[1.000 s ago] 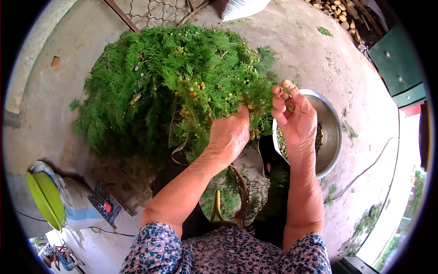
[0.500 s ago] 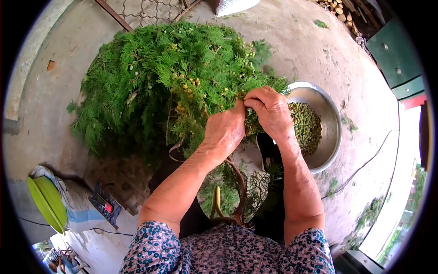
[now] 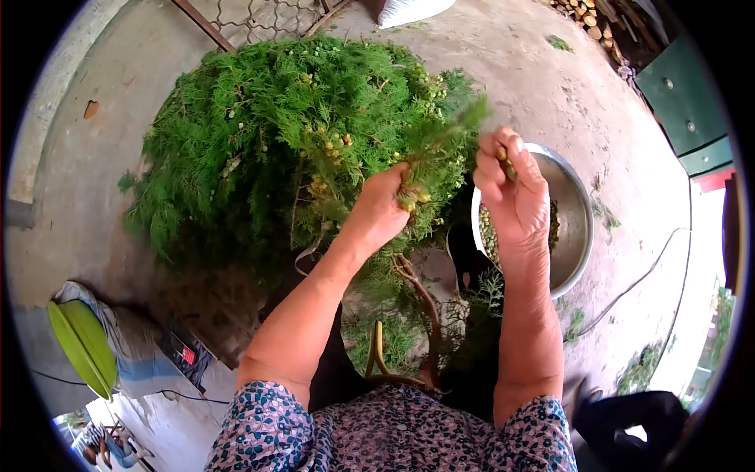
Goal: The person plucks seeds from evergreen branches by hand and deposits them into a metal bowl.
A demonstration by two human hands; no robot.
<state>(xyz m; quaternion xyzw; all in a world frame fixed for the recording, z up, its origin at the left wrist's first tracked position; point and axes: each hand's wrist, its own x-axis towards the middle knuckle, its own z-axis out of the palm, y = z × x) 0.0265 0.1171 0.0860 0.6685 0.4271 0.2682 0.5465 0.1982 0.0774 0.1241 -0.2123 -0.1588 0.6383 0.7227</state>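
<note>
My left hand is closed around a leafy cypress sprig with small yellow-green cones on it. The sprig's tip is blurred by motion. To its right, my right hand is raised with the palm turned up and the fingers curled round a few small cones. That hand is in front of the left part of a metal basin, which holds many green cones. A big heap of cypress branches lies beyond and left of my hands. A bent brown branch stands close to my body.
Lime-green basin and a sack are at left. A metal grille and white sack lie at the far side. Firewood and a green cabinet stand at far right. A dark shape is at lower right.
My right hand has left the sprig and moved right toward the basin with cones in its fingers. My left hand keeps hold of the sprig. A dark shape has appeared at lower right.
</note>
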